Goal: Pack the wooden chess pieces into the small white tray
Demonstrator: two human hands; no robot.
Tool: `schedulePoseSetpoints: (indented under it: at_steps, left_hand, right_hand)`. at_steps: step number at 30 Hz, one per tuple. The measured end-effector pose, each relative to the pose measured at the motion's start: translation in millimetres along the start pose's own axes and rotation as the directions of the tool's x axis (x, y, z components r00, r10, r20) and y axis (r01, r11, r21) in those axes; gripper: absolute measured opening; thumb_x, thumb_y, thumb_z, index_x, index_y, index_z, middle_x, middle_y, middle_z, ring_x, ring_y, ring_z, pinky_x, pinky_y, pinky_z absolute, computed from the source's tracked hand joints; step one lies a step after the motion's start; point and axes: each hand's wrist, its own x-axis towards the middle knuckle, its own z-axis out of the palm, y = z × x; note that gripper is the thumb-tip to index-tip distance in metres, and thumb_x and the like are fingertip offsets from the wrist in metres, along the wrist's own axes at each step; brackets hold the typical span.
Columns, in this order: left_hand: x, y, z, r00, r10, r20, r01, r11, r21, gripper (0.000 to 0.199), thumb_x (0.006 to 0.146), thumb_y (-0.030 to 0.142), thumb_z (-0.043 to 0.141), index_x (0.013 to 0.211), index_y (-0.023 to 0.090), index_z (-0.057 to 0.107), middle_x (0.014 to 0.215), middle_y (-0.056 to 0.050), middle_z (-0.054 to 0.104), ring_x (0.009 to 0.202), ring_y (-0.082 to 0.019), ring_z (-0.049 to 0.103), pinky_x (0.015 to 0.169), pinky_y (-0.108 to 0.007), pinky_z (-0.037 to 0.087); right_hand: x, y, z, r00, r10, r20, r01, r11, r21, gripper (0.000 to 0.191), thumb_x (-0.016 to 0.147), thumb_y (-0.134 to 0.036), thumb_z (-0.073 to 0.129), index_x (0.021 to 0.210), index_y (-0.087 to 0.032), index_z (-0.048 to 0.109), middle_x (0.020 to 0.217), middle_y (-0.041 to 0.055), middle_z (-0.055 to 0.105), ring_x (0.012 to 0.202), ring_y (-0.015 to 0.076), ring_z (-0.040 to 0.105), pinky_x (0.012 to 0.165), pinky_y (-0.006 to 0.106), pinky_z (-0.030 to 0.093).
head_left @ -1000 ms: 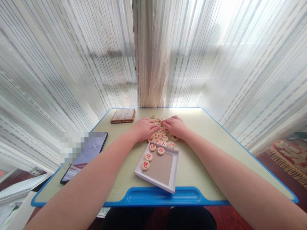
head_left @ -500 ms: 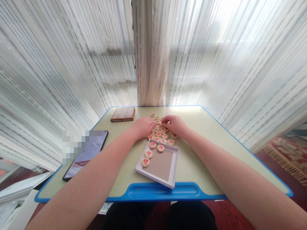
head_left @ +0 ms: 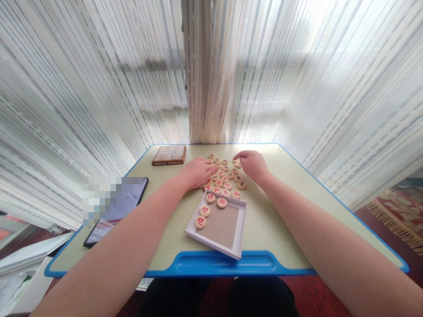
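Observation:
Round wooden Chinese chess pieces (head_left: 227, 186) with red or black characters lie in a loose cluster mid-table. My left hand (head_left: 198, 172) rests at the cluster's left side, fingers stretched out over some pieces and hiding them. On the far right side, my right hand (head_left: 254, 166) has its index finger extended at the black-marked pieces (head_left: 237, 164); its other fingers are partly hidden, and no held piece shows. Nearer to me sits a shallow white box tray (head_left: 243, 229), turned at an angle. Several red-marked pieces (head_left: 205, 211) lie in it, along its left and far sides.
A flat brown patterned box (head_left: 169, 155) lies at the table's back left. A tablet (head_left: 127, 204) lies by the left edge, partly blurred out. The table (head_left: 297, 198) has a blue rim with a recessed tray (head_left: 228, 263) in front. Striped curtains (head_left: 211, 79) hang behind.
My right hand has moved away and to the right from the middle of the cluster, uncovering black-marked pieces. My left hand stays nearly in place. The pieces in the box tray have not moved.

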Motion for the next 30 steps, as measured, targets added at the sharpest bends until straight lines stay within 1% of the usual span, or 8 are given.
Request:
schedulePoseSetpoints:
  at_steps: [3, 6, 10, 14, 17, 20, 24, 30]
  left_hand:
    - [-1, 1, -1.4, 1.000, -0.022, 0.013, 0.022, 1.000, -0.007, 0.054, 0.093, 0.053, 0.026, 0.114, 0.027, 0.068, 0.133, -0.005, 0.057, 0.124, -0.027, 0.048, 0.102, -0.039, 0.038]
    - [-2, 3, -2.7, 0.998, -0.043, 0.036, 0.043, 0.999, 0.001, 0.060, 0.092, 0.057, 0.021, 0.118, 0.027, 0.066, 0.136, -0.006, 0.055, 0.126, -0.027, 0.047, 0.102, -0.039, 0.039]
    - [0, 3, -3.6, 0.997, -0.061, 0.049, 0.061, 0.998, 0.003, 0.066, 0.092, 0.059, 0.016, 0.121, 0.024, 0.064, 0.137, -0.007, 0.053, 0.127, -0.027, 0.046, 0.102, -0.038, 0.038]
    - [2, 3, -3.9, 0.999, -0.046, 0.022, 0.047, 0.999, -0.017, 0.066, 0.092, 0.057, 0.017, 0.119, 0.021, 0.065, 0.133, -0.008, 0.057, 0.125, -0.025, 0.049, 0.101, -0.034, 0.039]
    - [2, 3, -4.4, 0.998, -0.043, -0.036, 0.040, 0.996, -0.085, 0.062, 0.093, 0.053, 0.018, 0.112, 0.019, 0.067, 0.122, -0.008, 0.064, 0.114, -0.022, 0.056, 0.095, -0.031, 0.042]
    - [2, 2, -4.4, 0.993, -0.077, -0.091, 0.063, 0.987, -0.145, 0.059, 0.093, 0.052, 0.019, 0.094, 0.019, 0.069, 0.101, -0.008, 0.070, 0.095, -0.022, 0.062, 0.081, -0.031, 0.045]
    - [1, -5, -2.6, 0.978, -0.161, -0.135, 0.135, 0.973, -0.185, 0.060, 0.092, 0.056, 0.019, 0.063, 0.019, 0.056, 0.065, -0.006, 0.062, 0.064, -0.019, 0.055, 0.060, -0.031, 0.039]
    - [1, -14, -0.6, 0.976, -0.167, -0.139, 0.135, 0.968, -0.213, 0.056, 0.090, 0.058, 0.019, 0.058, 0.020, 0.045, 0.059, -0.003, 0.055, 0.063, -0.018, 0.051, 0.059, -0.029, 0.036]
  right_hand:
    - [5, 13, -5, 0.993, 0.098, -0.069, -0.101, 0.994, -0.048, 0.039, 0.072, -0.008, 0.041, 0.087, -0.019, 0.075, 0.092, 0.0066, 0.073, 0.091, 0.0219, 0.064, 0.081, 0.032, 0.048]
    - [9, 24, -3, 0.991, 0.131, 0.000, -0.131, 0.987, -0.097, 0.040, 0.074, -0.009, 0.043, 0.098, -0.017, 0.074, 0.105, 0.0094, 0.071, 0.102, 0.0240, 0.062, 0.089, 0.034, 0.046]
    - [12, 24, 6, 0.992, 0.057, 0.112, -0.040, 0.989, -0.145, 0.036, 0.082, -0.024, 0.048, 0.111, -0.019, 0.070, 0.113, 0.0081, 0.069, 0.110, 0.0251, 0.057, 0.098, 0.037, 0.041]
    - [12, 15, 14, 0.991, 0.050, 0.120, -0.026, 0.981, -0.193, 0.033, 0.083, -0.032, 0.049, 0.105, -0.019, 0.071, 0.111, 0.0084, 0.069, 0.113, 0.0282, 0.052, 0.099, 0.040, 0.038]
    - [13, 14, 17, 0.995, 0.072, 0.076, -0.060, 0.986, -0.153, 0.030, 0.081, -0.026, 0.051, 0.104, -0.018, 0.070, 0.107, 0.0081, 0.070, 0.110, 0.0267, 0.053, 0.094, 0.038, 0.042]
    - [14, 17, 16, 0.996, 0.066, 0.054, -0.062, 0.995, -0.077, 0.030, 0.079, -0.024, 0.054, 0.106, -0.018, 0.067, 0.105, 0.0063, 0.070, 0.099, 0.0205, 0.058, 0.086, 0.031, 0.046]
    - [11, 16, 13, 0.997, -0.005, 0.072, -0.004, 0.994, 0.113, 0.029, 0.073, -0.019, 0.060, 0.100, -0.016, 0.068, 0.096, 0.0046, 0.071, 0.084, 0.0149, 0.060, 0.077, 0.027, 0.048]
    - [4, 8, 8, 0.980, -0.032, 0.196, 0.006, 0.991, 0.132, 0.028, 0.070, -0.010, 0.051, 0.087, -0.018, 0.073, 0.086, 0.0026, 0.072, 0.074, 0.0135, 0.060, 0.069, 0.024, 0.048]
